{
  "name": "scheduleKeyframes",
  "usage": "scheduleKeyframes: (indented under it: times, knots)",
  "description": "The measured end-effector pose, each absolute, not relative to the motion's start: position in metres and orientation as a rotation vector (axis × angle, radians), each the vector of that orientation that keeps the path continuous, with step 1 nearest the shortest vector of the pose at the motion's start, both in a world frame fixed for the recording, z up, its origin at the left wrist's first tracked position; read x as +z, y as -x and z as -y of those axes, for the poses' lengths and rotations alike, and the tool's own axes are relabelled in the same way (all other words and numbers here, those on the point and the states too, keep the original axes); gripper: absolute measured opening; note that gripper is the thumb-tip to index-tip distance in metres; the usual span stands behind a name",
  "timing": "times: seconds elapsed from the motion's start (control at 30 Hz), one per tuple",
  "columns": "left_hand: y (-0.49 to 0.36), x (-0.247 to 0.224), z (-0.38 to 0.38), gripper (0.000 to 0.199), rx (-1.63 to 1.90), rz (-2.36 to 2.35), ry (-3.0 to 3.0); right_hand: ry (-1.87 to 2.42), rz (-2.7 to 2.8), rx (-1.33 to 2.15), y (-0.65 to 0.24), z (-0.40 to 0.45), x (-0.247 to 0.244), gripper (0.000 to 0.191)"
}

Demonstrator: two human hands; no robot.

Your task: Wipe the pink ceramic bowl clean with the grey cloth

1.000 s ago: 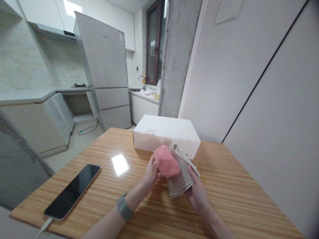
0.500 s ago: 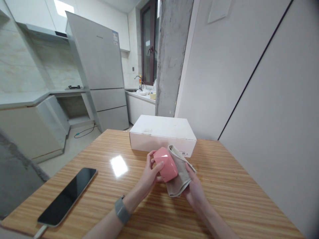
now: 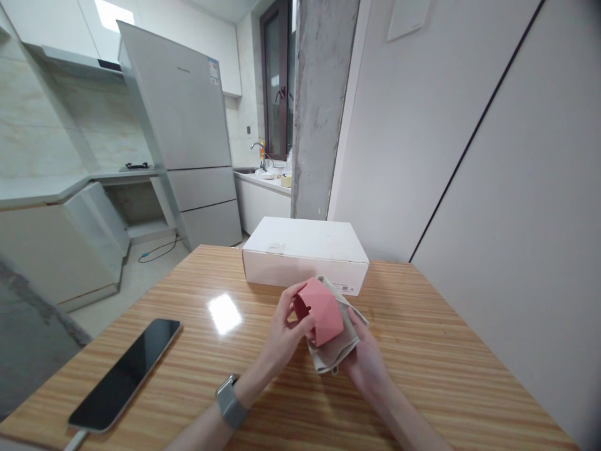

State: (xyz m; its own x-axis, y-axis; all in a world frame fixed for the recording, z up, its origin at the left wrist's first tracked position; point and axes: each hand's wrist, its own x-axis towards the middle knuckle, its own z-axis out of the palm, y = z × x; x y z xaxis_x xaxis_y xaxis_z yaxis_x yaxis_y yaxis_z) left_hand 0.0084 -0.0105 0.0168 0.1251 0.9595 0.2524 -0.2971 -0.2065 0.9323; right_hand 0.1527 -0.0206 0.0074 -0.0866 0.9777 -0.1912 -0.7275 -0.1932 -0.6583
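Note:
A small pink faceted object (image 3: 323, 313) is gripped at its left edge by my left hand (image 3: 288, 322), thumb in front and fingers behind. Its hollow, dark inner side shows toward the left. Folded beneath and to the right of it is a grey-beige cloth (image 3: 346, 338), which my right hand (image 3: 364, 351) holds from the right with the thumb on top. The pink object overlaps the cloth, and both are above the wooden table (image 3: 451, 376), just in front of a white box (image 3: 305, 241).
A black-screened phone (image 3: 124, 374) with a white cable lies at the table's left. Behind the table stand a grey fridge (image 3: 183, 113), a rough concrete column (image 3: 317, 113) and a sink counter (image 3: 263, 194). A white wall (image 3: 399, 144) borders the right.
My left hand has turned the pink object, so its hollow side now shows more, and it sits slightly farther right over the cloth. My right hand has hardly moved.

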Motion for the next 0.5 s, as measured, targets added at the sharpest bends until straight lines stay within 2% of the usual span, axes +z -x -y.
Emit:
scheduleKeyframes:
  times: [0.07,0.2,0.33,0.5]
  knots:
    - [-0.0080,0.0137,0.0079,0.054,1.400,-0.747,-1.201,0.696,0.496,1.635,-0.1523,0.0220,0.0070,0.032]
    - [-0.0070,0.0073,0.0035,0.080,1.308,-0.654,-1.079,0.709,0.554,1.580,-0.1531,0.0224,0.0087,0.035]
    - [-0.0052,0.0064,0.0027,0.084,1.150,-0.661,-1.116,0.747,0.567,1.554,-0.1546,0.0203,0.0109,0.035]
    - [-0.0038,0.0130,0.0079,0.100,1.195,-0.741,-1.180,0.775,0.520,1.548,-0.1559,0.0205,0.0124,0.036]
